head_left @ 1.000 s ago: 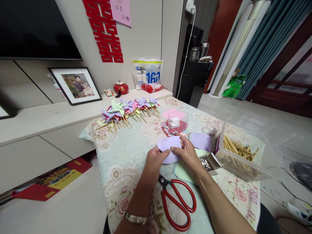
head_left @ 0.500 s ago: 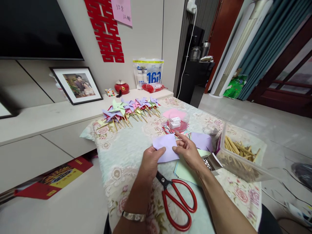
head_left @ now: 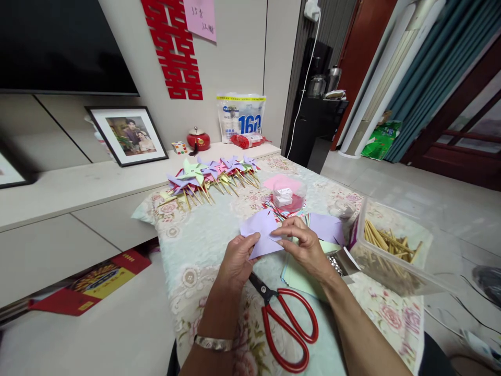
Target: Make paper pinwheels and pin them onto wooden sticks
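One lilac paper square [head_left: 261, 234] sits just right of the frame's centre, held above the floral tablecloth [head_left: 203, 245] by both hands. The left hand [head_left: 238, 257] pinches its lower left edge between thumb and fingers; the right hand [head_left: 303, 244] is closed on its right side, fingertips pressing the sheet near the middle.

One pair of red-handled scissors [head_left: 285, 319] lies flat in the lower centre, blades pointing up-left under the left hand, apart from the paper. Right of the right hand lies a second lilac sheet [head_left: 326, 227], with pale green sheets [head_left: 299, 275] stacked below it. One clear round cup [head_left: 288, 195] stands just above the paper on a pink sheet [head_left: 279, 182]. One clear plastic box [head_left: 391, 250] of wooden sticks fills the right middle, close to the right wrist. A row of finished pinwheels [head_left: 211, 175], too overlapped to count, lies upper centre along the table's far edge.

Bare cloth spreads left of the hands to the table's left edge; the right side is crowded by the box and sheets.
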Demonstrator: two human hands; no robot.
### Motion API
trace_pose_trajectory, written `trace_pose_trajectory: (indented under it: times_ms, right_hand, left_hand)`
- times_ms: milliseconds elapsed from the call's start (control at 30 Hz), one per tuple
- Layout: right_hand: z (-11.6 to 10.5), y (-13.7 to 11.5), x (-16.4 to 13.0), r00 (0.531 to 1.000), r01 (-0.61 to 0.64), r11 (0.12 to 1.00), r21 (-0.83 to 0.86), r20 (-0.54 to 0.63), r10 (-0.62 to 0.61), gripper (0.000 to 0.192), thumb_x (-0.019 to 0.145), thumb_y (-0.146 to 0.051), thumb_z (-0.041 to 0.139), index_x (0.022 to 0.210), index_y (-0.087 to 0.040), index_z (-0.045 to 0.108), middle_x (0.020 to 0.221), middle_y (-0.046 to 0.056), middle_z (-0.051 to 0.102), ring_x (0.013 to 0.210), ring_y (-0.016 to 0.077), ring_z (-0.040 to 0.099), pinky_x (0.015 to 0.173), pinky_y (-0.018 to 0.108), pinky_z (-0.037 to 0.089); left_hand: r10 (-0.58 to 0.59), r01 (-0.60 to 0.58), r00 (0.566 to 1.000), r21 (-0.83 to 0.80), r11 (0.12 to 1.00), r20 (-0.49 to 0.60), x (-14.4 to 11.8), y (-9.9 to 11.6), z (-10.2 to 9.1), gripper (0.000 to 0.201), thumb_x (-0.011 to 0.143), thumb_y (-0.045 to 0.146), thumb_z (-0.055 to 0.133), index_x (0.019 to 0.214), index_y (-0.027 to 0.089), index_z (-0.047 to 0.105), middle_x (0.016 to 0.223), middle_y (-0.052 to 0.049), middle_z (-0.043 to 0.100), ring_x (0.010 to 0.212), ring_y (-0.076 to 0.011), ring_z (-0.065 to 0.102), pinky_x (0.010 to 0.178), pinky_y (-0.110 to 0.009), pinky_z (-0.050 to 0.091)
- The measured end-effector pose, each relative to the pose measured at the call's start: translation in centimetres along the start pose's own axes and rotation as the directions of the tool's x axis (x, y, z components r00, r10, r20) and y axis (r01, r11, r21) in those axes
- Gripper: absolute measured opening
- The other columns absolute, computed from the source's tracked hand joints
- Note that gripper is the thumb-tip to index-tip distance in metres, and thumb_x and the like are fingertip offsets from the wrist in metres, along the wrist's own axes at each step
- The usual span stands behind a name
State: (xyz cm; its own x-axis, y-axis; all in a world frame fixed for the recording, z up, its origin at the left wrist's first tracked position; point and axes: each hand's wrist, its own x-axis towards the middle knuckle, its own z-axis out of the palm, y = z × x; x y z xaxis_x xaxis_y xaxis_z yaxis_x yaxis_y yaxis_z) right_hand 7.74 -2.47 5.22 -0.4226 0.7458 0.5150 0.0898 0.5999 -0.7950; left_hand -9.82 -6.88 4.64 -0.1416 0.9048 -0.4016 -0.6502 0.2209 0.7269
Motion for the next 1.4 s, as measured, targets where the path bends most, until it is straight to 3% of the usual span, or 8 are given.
trace_pose_trajectory:
  times_ms: [167,333,567,800,1033,1400]
  right_hand:
    - [-0.4,-0.2,0.0,0.988,0.095,0.992,-0.087,0.128,-0.083,0.021,0.094,-0.02,0.063,0.105,-0.03,0.077,0.093,0.004,0.057,0.093,0.0214,0.056,0.084,0.036,0.044]
    - [-0.7,-0.2,0.1,0.967,0.184,0.964,-0.191,0.209,-0.143,0.025,0.095,-0.014,0.059,0.104,-0.029,0.077,0.09,0.004,0.054,0.089,0.0212,0.054,0.08,0.036,0.044]
    - [-0.8,-0.4,0.2,0.952,0.232,0.921,-0.313,0.267,-0.149,0.019,0.095,-0.016,0.06,0.1,-0.025,0.077,0.087,0.005,0.055,0.088,0.0224,0.052,0.079,0.037,0.042]
    - [-0.5,-0.8,0.1,0.967,0.156,0.925,-0.347,0.243,-0.072,0.011,0.093,-0.015,0.064,0.089,-0.021,0.072,0.091,0.004,0.058,0.091,0.0218,0.053,0.083,0.036,0.041]
    - [0.0,-0.9,0.1,0.984,-0.023,0.953,-0.303,0.16,0.074,0.011,0.089,-0.017,0.067,0.079,-0.02,0.069,0.086,0.003,0.06,0.09,0.0221,0.054,0.082,0.036,0.04]
    - [0.8,-0.8,0.1,0.965,-0.226,0.936,-0.268,0.067,0.253,0.012,0.081,-0.017,0.065,0.068,-0.02,0.064,0.08,0.003,0.06,0.084,0.0216,0.056,0.076,0.034,0.04]
  left_hand:
    - [0.042,-0.044,0.998,0.05,0.998,0.045,0.0,-0.2,0.3,0.036,0.055,0.028,0.085,0.085,0.014,0.072,0.07,-0.004,0.074,0.061,-0.0188,0.065,0.057,-0.028,0.052]
    - [0.089,-0.091,0.996,0.1,0.991,0.021,0.2,-0.6,0.2,0.039,0.054,0.026,0.085,0.087,0.01,0.074,0.081,-0.008,0.078,0.068,-0.0196,0.068,0.067,-0.028,0.054]
    - [0.165,-0.158,0.986,0.185,0.97,-0.024,0.5,-0.9,0.3,0.037,0.053,0.023,0.084,0.085,0.007,0.075,0.071,-0.007,0.076,0.056,-0.0155,0.064,0.057,-0.025,0.05]
    - [0.19,-0.184,0.982,0.218,0.959,-0.007,0.3,-1.1,0.8,0.025,0.057,0.017,0.08,0.08,0.01,0.074,0.066,-0.003,0.074,0.056,-0.0147,0.065,0.055,-0.022,0.049]
    - [0.201,-0.193,0.979,0.244,0.951,-0.011,0.4,-1.4,1.1,0.017,0.057,0.016,0.077,0.074,0.012,0.073,0.059,0.0,0.071,0.051,-0.0124,0.061,0.053,-0.021,0.048]
    - [0.18,-0.176,0.984,0.267,0.948,0.007,0.0,-1.2,1.3,0.014,0.056,0.017,0.076,0.07,0.013,0.073,0.059,0.0,0.07,0.05,-0.0124,0.059,0.05,-0.021,0.044]
